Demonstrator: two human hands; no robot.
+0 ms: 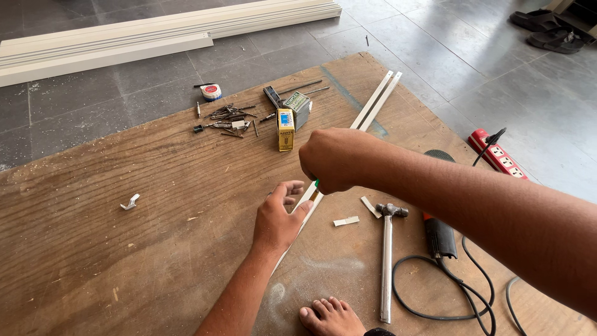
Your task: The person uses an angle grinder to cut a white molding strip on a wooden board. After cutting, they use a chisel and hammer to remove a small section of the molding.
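The long white narrow plastic strip [373,102] lies diagonally across the worn brown wooden board [124,205] on the grey tiled floor [435,43], its near part under both hands. It looks whole; short white offcuts [346,221] beside the metal-handled hammer [387,261] suggest some trimming is done. The left hand [280,218] presses the strip flat, fingers half spread, gripping nothing. The right hand [336,158] is fisted around a green-tipped tool [317,183] held point-down at the strip.
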